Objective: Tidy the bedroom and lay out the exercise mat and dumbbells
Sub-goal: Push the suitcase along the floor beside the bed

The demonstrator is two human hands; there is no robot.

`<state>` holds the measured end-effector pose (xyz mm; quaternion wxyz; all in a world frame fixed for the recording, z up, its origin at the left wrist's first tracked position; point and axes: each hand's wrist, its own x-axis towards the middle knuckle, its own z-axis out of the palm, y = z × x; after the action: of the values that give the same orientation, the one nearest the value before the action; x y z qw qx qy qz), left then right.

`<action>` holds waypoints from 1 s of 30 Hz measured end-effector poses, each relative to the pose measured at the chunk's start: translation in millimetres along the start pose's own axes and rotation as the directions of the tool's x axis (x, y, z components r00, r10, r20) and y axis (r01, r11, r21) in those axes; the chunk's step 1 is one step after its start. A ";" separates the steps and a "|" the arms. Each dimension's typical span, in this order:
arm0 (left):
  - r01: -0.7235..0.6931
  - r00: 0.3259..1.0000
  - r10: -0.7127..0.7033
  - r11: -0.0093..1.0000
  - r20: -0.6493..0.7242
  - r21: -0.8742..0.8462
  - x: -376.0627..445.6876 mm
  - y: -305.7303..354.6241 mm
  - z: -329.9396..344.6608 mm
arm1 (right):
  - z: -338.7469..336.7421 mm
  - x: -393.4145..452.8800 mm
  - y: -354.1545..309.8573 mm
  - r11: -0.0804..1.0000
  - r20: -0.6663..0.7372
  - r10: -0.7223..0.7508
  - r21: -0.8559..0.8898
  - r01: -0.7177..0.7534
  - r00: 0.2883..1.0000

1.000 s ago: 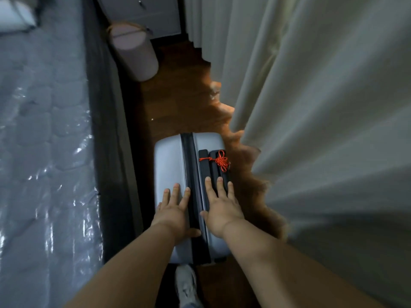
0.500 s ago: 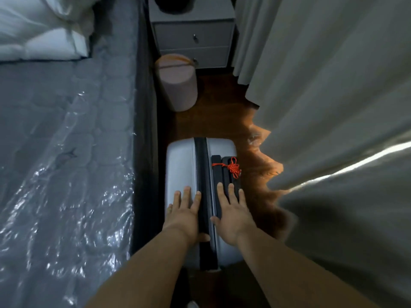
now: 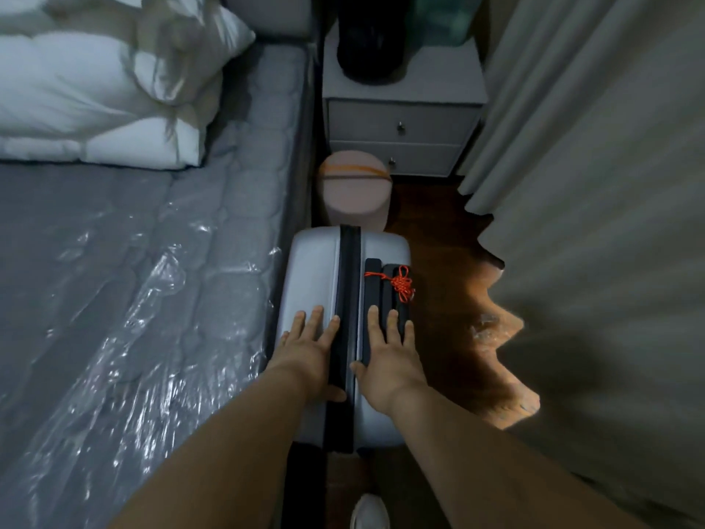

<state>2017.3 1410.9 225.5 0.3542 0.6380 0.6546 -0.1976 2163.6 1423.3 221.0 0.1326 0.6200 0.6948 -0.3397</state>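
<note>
Suitcase [image 3: 316, 276], pale grey with a black zip band, stands in the aisle between the mattress [image 3: 152, 299] at 9 o'clock and the curtain [image 3: 591, 223] at 3 o'clock. The left hand [image 3: 309, 347] and right hand [image 3: 389, 355] both lie flat on its top, fingers straight and gripping nothing. A pink rolled exercise mat [image 3: 356, 200] stands upright at 12 o'clock, just beyond the suitcase, before the nightstand [image 3: 404, 124].

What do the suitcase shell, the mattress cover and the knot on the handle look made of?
Suitcase: likely hard plastic, smooth pale matte shell with rounded corners. Mattress cover: clear plastic film, crinkled with bright glints over grey quilting. Knot: red braided cord, apparently textile. Both hands, left hand and right hand, lie flat on the suitcase.
</note>
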 end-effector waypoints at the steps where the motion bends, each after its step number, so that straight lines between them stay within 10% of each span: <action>1: 0.007 1.000 -0.007 1.000 0.002 -0.007 11.0 -4.9 -12.4 | -8.8 15.0 -7.7 1.000 0.002 -0.004 -0.002 0.004 1.000; 30: 0.036 0.998 -0.039 0.998 0.052 0.059 126.0 -12.0 -186.6 | -149.5 167.3 -45.6 0.998 0.131 0.054 -0.022 -0.051 0.990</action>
<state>1974.3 1629.8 258.3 0.3488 0.6301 0.6509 -0.2401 2122.8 1647.5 243.4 0.1925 0.6131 0.6710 -0.3698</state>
